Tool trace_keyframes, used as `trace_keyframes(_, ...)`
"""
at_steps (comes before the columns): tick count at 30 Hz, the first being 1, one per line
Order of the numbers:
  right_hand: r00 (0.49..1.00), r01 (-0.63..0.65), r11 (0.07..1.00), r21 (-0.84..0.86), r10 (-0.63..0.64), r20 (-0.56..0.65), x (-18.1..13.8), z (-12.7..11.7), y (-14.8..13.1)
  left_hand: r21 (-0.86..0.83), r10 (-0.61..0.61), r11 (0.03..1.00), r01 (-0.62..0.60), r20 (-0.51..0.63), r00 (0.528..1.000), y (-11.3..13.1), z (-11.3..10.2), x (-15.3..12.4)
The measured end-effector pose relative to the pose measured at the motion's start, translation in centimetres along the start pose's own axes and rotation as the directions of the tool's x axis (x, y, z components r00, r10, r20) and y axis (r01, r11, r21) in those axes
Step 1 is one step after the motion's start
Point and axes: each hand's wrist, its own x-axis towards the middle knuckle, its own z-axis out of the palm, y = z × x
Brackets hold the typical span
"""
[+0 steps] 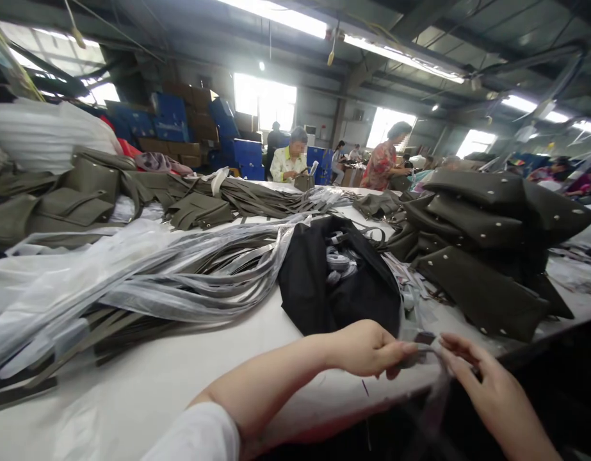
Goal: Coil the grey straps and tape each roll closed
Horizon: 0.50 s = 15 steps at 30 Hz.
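Near the table's front edge, my left hand [369, 351] is closed, with thumb and fingers pinching a thin strap [427, 349]. My right hand [485, 378] meets the same strap from the other side, its fingertips and thumb closed around it. From between the hands a blurred, greyish translucent length [437, 400] hangs below the edge; it looks like plastic film on the strap. Just behind my left hand sits a black cloth bag [305, 282], gaping, with white rolled pieces [340, 261] inside. To its left lies a bundle of plastic-wrapped straps [194, 288].
Dark olive bags with metal studs [482, 256] are heaped on the right. More olive bag pieces [79, 192] and loose straps [257, 197] cover the far left side of the white table [189, 365]. Across it, a person [288, 163] sits and another person [384, 160] stands.
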Motion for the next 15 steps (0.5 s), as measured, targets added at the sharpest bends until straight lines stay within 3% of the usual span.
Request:
trace_keyframes(3,0.969,0.065,0.986,0.152,-0.098,0.225,-1.0,2.4,-0.6,-0.363,-0.091,0.921,0.140,0.149,0.985,-0.4,-0.2,0.5)
trace_keyframes(5,0.930,-0.001,0.968,0.249,-0.091,0.357,-2.1,4.2,-1.2,-0.591,-0.054,0.778,0.214,0.277,0.959,-0.8,-0.5,0.9)
trace_keyframes(7,0.914,-0.078,0.958,0.275,-0.042,0.404,-3.1,5.9,-1.7,-0.763,-0.012,0.592,0.260,0.314,0.949,-1.0,-1.0,1.1)
trace_keyframes(9,0.908,-0.130,0.948,0.289,-0.003,0.418,-3.8,7.1,-1.8,-0.874,-0.004,0.428,0.229,0.252,0.968,-1.0,-1.7,1.2)
trace_keyframes(11,0.897,-0.174,0.939,0.297,0.026,0.442,-4.4,8.1,-1.8,-0.939,-0.003,0.327,0.107,0.112,0.994,-0.8,-2.2,1.2)
trace_keyframes(13,0.874,-0.233,0.933,0.275,0.077,0.481,-5.1,9.0,-2.0,-0.956,-0.005,0.285,-0.069,-0.074,0.997,-0.5,-2.6,1.2)
trace_keyframes(15,0.821,-0.279,0.938,0.206,0.121,0.558,-5.9,9.8,-2.6,-0.915,-0.014,0.316,-0.251,-0.269,0.963,-0.5,-2.7,1.4)
